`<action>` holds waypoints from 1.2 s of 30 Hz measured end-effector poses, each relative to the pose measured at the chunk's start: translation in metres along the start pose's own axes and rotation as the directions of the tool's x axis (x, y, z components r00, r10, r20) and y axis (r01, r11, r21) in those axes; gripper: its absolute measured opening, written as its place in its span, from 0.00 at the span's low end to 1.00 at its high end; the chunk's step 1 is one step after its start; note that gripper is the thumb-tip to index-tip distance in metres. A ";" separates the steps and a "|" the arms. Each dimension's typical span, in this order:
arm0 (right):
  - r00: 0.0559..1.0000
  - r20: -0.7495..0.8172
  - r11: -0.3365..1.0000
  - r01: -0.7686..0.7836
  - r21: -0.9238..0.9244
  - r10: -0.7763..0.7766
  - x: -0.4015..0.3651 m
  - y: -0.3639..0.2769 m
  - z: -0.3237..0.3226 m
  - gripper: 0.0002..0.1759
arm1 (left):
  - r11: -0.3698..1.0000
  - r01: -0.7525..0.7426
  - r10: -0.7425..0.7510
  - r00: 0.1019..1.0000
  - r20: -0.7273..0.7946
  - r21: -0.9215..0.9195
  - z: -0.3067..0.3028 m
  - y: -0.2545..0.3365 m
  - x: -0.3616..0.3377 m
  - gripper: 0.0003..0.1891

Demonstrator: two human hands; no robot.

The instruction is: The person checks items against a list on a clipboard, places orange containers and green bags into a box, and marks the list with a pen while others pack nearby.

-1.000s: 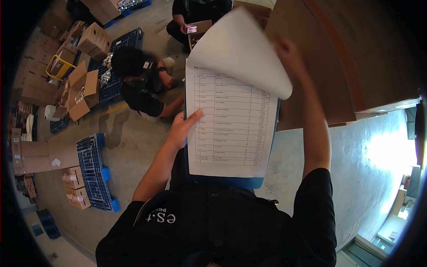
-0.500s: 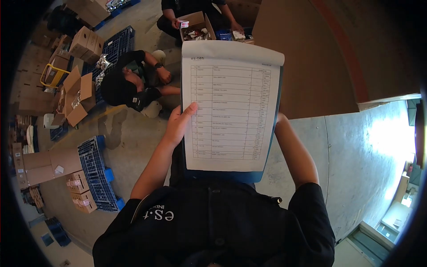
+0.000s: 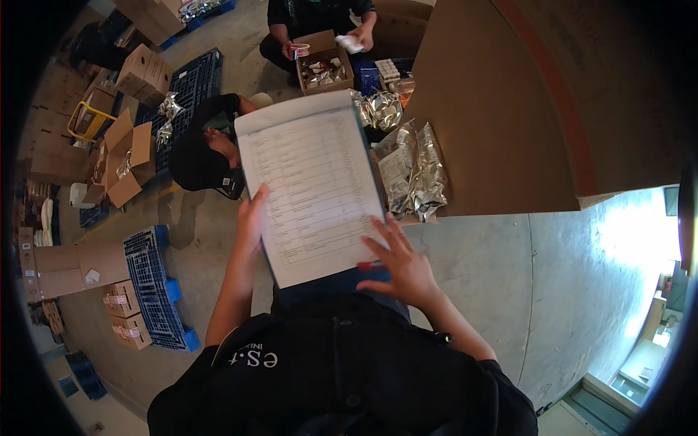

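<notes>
My left hand [image 3: 252, 218] grips the left edge of a dark clipboard [image 3: 327, 282], its thumb on top of a printed sheet [image 3: 313, 196]. The sheet carries a table of small text, too blurred to read, and its top edge curls. Over the lower right corner of the sheet, my right hand [image 3: 400, 265] is spread with its fingers apart. A small red object [image 3: 369, 266], perhaps a pen, shows beside the right palm, and whether the hand holds it is unclear.
A large cardboard box [image 3: 502, 109] stands at right, beside silver foil packs [image 3: 418, 171]. One person [image 3: 320, 14] handles items over an open carton [image 3: 323, 62]; another person [image 3: 200, 156] crouches at left. Blue pallets [image 3: 156, 291] and an open box [image 3: 127, 156] lie farther left.
The clipboard has moved left and tilted, uncovering foil packs. My right hand has left its right edge and come over the sheet. The far person has raised a white item.
</notes>
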State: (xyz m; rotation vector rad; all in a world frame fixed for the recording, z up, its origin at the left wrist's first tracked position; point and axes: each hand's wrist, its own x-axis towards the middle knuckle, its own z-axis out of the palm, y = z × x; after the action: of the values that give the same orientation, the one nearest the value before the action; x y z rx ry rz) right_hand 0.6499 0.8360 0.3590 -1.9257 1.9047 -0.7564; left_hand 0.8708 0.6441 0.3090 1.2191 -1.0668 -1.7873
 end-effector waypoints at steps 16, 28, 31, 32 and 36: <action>0.866 0.302 0.915 0.397 0.067 -0.398 0.041 0.019 0.020 0.21 | 0.991 0.086 -0.102 0.981 -0.162 -0.101 -0.050 -0.016 -0.026 0.25; 0.950 0.122 0.932 0.250 0.261 -0.289 0.035 0.019 0.010 0.12 | 0.984 0.088 -0.100 0.992 -0.072 -0.154 -0.030 -0.011 -0.018 0.26; 0.958 0.141 0.923 0.194 0.333 -0.252 0.031 0.017 0.003 0.13 | 0.981 0.014 -0.022 0.999 -0.037 -0.196 -0.026 -0.016 -0.011 0.29; 0.962 0.144 0.925 0.171 0.340 -0.231 0.030 0.015 0.001 0.12 | 0.981 0.020 -0.028 0.999 -0.037 -0.195 -0.024 -0.015 -0.011 0.29; 0.977 0.201 0.914 -0.016 0.406 -0.072 0.022 0.012 -0.001 0.09 | 0.976 -0.024 0.034 0.998 0.044 -0.218 -0.013 -0.009 -0.010 0.33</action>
State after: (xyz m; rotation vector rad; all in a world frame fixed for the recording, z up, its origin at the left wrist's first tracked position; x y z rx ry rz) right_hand 0.6390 0.8134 0.3559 -1.6982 1.4589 -0.8402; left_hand 0.8850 0.6540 0.3019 1.0285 -0.8836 -1.8634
